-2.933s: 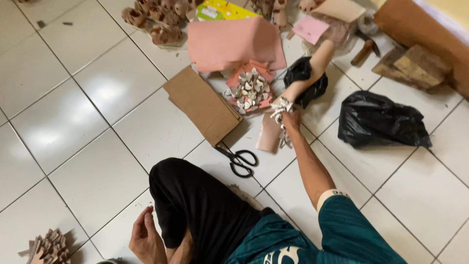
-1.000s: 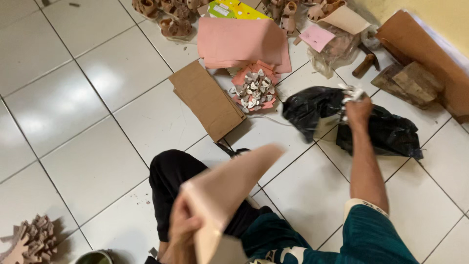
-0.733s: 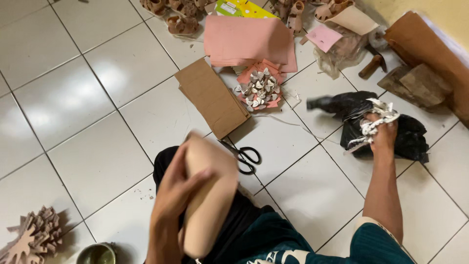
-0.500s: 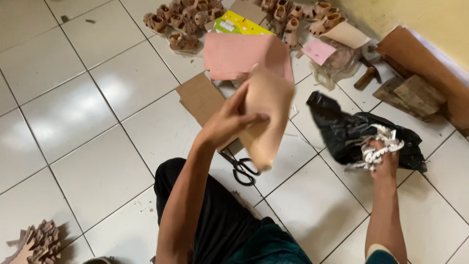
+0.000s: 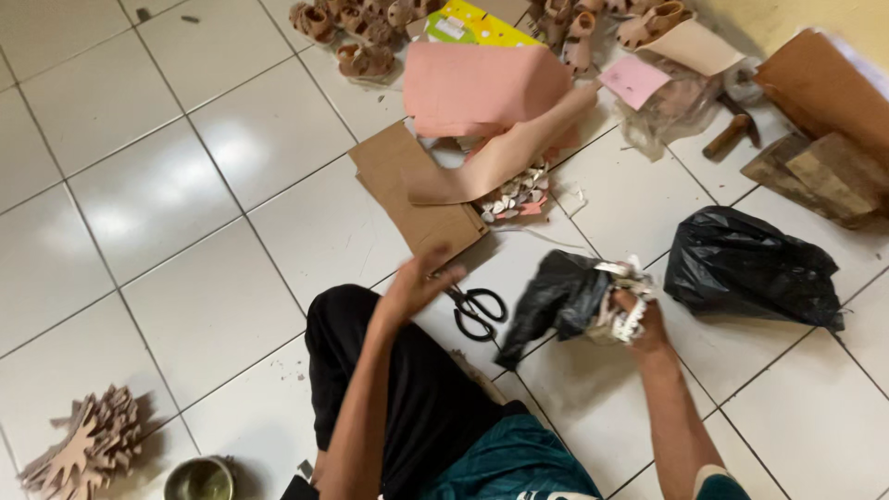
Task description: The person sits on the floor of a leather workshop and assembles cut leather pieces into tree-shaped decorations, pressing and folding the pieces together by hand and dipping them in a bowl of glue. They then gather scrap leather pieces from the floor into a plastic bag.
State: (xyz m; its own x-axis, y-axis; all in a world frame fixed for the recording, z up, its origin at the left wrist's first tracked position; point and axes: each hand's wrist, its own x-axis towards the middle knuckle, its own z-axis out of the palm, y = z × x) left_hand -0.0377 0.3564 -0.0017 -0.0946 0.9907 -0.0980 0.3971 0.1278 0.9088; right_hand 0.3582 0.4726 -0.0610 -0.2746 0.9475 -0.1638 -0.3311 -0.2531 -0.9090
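left hand point(image 5: 417, 282) emptied, tan sheet point(image 5: 500, 157) now floored

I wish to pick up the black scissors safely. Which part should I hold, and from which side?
Grip the scissors by the two finger loops, coming from above on the right: they lie flat on the white tile floor, loops toward the black bag.
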